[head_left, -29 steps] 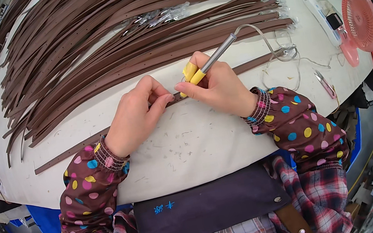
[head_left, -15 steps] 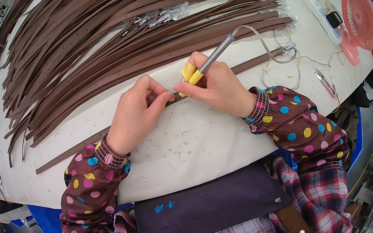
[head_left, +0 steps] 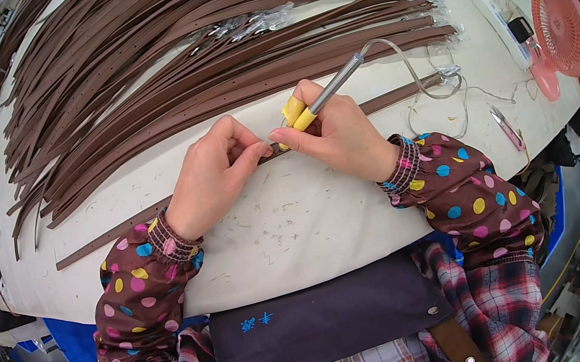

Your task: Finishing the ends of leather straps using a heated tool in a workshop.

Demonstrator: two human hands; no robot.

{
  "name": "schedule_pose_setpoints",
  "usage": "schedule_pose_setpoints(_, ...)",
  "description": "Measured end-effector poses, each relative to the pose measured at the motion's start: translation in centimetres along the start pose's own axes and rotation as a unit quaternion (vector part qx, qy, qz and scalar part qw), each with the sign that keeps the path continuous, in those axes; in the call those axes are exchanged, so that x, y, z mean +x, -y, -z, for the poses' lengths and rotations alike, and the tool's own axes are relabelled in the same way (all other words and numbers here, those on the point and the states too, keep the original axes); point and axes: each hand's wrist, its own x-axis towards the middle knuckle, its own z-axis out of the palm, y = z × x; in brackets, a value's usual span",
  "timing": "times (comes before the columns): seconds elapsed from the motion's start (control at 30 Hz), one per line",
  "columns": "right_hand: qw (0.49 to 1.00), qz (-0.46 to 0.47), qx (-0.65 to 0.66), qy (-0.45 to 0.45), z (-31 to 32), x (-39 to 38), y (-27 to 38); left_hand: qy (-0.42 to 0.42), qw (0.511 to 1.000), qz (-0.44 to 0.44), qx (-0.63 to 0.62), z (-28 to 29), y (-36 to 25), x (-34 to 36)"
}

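across the middle of my feed spreads a pale tabletop (head_left: pixel 302 255), and over its far side fans a big pile of brown straps (head_left: pixel 226 76), clear plastic wrap around many of their right ends. along the near edge i see a dark apron (head_left: pixel 330 328). one single brown strap (head_left: pixel 115 233) lies slantwise on the table, apart from the pile, passing under both hands. at far right stands a pink fan (head_left: pixel 562 28).

the left hand (head_left: pixel 208 175) has thumb and forefinger pinched together on the strap near its middle. the right hand (head_left: pixel 344 137), just beside it, is closed around a pen-shaped tool (head_left: pixel 339 84) with a silver barrel and yellow grip; its lower end is down at the strap, though i can't tell whether it touches. a white power strip (head_left: pixel 503 30) lies next to the fan. nearer me is a pink-handled pointed tool (head_left: pixel 506 129), and small dark scraps (head_left: pixel 286 204) dot the tabletop.
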Motion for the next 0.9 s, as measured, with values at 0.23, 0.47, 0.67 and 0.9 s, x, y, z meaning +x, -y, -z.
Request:
schedule_pose_setpoints(0.23, 1.0, 0.003, -0.006, -0.001, -0.07, 0.02, 0.03, 0.001, 1.0, -0.004, -0.007, -0.03, 0.18, 0.05)
schedule_pose_setpoints(0.47, 1.0, 0.004, -0.006, 0.0, -0.06, -0.01, 0.04, 0.002, 1.0, 0.001, 0.0, -0.04, 0.04, 0.03)
schedule_pose_setpoints(0.67, 1.0, 0.012, -0.007, -0.004, -0.04, -0.02, 0.1, 0.0, 1.0, 0.0, -0.006, -0.08, 0.07, 0.03)
schedule_pose_setpoints(0.9, 1.0, 0.013, -0.01, -0.005, -0.06, -0.03, 0.08, -0.003, 1.0, -0.018, -0.007, -0.13, 0.4, 0.07)
